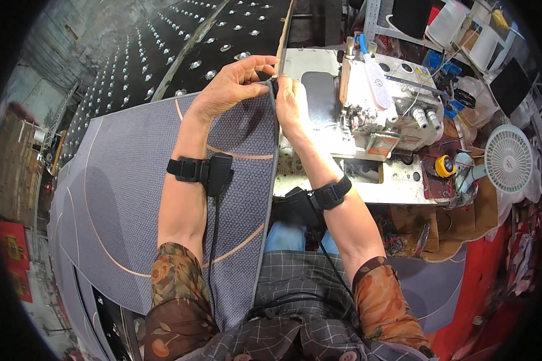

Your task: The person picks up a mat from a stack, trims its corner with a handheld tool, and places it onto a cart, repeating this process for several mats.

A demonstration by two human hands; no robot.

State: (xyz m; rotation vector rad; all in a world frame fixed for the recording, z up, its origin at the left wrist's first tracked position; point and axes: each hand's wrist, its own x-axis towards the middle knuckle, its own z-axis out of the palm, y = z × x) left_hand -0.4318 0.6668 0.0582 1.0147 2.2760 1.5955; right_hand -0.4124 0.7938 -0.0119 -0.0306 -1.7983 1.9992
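A large grey carpet piece with thin orange curved lines lies across the table and my lap. My left hand pinches its far right corner between thumb and fingers. My right hand grips the same bound edge just below that corner, beside the grey plate of a white sewing machine. Both wrists wear black straps with small devices and cables.
A black table surface studded with metal ball rollers stretches to the far left. To the right stand a small white fan, a yellow tape measure, and cluttered shelves with containers. Red panels sit at the lower right.
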